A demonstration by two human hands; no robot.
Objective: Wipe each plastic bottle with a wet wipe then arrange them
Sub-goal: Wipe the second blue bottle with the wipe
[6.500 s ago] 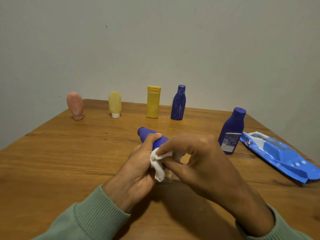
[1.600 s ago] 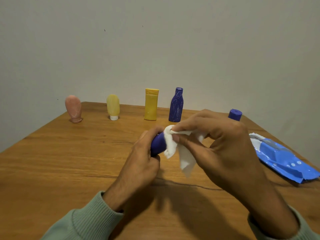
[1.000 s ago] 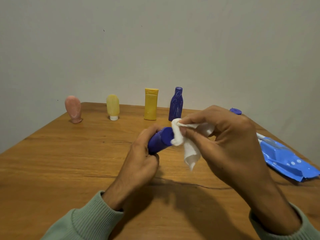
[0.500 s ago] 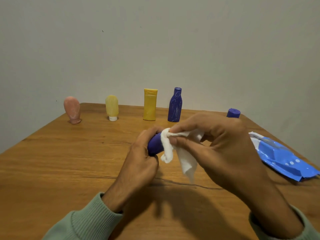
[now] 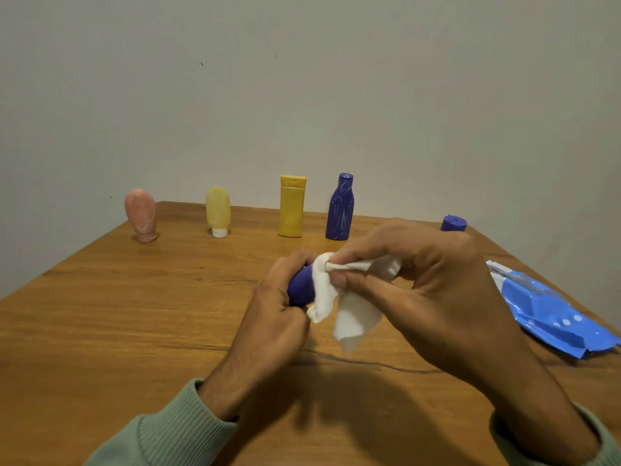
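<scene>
Left hand (image 5: 272,317) fingers curl round smooth dark-blue bottle (image 5: 300,287), above bench (image 5: 117,331) centre. Right hand (image 5: 437,297) pinches crumpled white wet wipe (image 5: 349,311) against it. Yellow bottle (image 5: 291,206), scuffed blue bottle (image 5: 341,208) upright by far edge; glossy wipes pack (image 5: 544,307) at right edge. Broad woodgrain lies left of hands.

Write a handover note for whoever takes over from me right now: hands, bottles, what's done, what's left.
Left hand grips the dark blue bottle; right hand pinches the wet wipe against it.
Four stand in a row at the far edge of the table: pink bottle, pale yellow bottle, yellow bottle, slim blue bottle; likely done.
To do: finish this bottle, wipe the blue-capped bottle behind the right hand, line both up. Wipes pack lies at right.
</scene>
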